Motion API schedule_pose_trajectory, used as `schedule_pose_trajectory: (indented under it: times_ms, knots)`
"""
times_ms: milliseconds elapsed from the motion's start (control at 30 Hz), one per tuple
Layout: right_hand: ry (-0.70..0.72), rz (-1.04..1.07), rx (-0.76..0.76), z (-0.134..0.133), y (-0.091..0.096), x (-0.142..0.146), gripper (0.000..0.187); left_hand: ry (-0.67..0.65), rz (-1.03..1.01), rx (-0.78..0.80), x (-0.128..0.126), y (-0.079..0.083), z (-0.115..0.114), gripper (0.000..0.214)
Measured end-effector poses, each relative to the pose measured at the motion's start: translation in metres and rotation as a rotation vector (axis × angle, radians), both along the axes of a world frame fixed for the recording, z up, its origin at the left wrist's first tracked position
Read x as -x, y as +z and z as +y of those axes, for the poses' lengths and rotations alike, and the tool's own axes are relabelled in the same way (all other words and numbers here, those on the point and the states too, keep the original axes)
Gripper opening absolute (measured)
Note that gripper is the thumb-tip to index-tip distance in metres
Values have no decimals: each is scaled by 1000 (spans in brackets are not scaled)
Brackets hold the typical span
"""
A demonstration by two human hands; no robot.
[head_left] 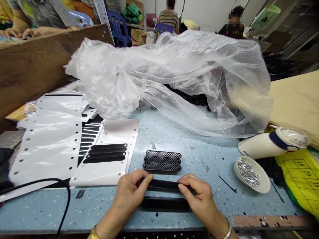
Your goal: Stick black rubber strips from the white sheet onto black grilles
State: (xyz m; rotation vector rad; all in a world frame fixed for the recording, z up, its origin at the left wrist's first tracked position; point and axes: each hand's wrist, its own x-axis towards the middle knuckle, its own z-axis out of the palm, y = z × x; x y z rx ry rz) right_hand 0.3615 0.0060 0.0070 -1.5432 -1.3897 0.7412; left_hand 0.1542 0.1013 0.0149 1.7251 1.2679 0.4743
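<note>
Grips the left end of a black bar (163, 184) between thumb and fingers of the left hand (130, 188), and pinches its right end with the right hand (198, 192). Holds it between 3 latticed bars (162, 161) on the far side and a similar dark bar (164, 203) on the near side. Has black strips (107, 155) on a white sheet (99, 174) to the left, a bowl (264, 184) of metal pieces (249, 173) to the right.

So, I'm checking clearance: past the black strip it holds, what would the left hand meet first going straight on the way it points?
The left hand would probably meet the left end of the three black mesh-patterned strips, though its height is unclear.
</note>
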Motion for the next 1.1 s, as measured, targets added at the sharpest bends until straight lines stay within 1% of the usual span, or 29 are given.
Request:
schedule_pose_trajectory:
  times_ms: [67,133,200,267,400,533,633,667,700,800,833,867,933,1033,1100]
  knots:
    - [-10,-7,-2,0,0,1,17,17,118,-105,-6,-1,-5,32]
    - [-17,-12,-4,0,-1,1,17,27,239,-239,-12,-3,-9,37]
    - [-18,-12,-3,0,-2,1,17,17,303,-337,-16,-6,-10,41]
    - [-15,-7,-4,0,-2,0,17,6,320,-368,-18,-9,-10,42]
    - [-4,29,-1,0,-2,-1,20,-24,256,-346,-15,-11,-7,38]
    - [-19,31,16,0,-1,0,27,-25,122,-253,-6,-7,-4,37]
    - [-57,-37,7,-1,-2,2,27,-27,61,-211,4,-1,-2,39]
    - [-65,-61,4,-2,-3,3,26,-19,34,-167,7,1,-2,39]
    - [-72,-80,0,-3,-4,3,25,-2,-15,-88,11,3,-2,41]
    - [-79,-103,-21,-4,-4,3,22,91,-259,240,20,7,-4,49]
    - [-72,-114,-29,-4,-3,3,24,129,-342,320,22,7,-5,52]
    - [-61,-137,-40,-4,-2,3,26,159,-403,359,23,8,-5,53]
    - [-36,-230,-71,-2,1,3,29,192,-450,373,23,9,-6,51]
    - [-31,-406,-136,3,5,9,23,171,-390,331,23,9,-6,38]
    - [-36,-472,-146,8,6,15,20,157,-357,315,23,9,-7,31]
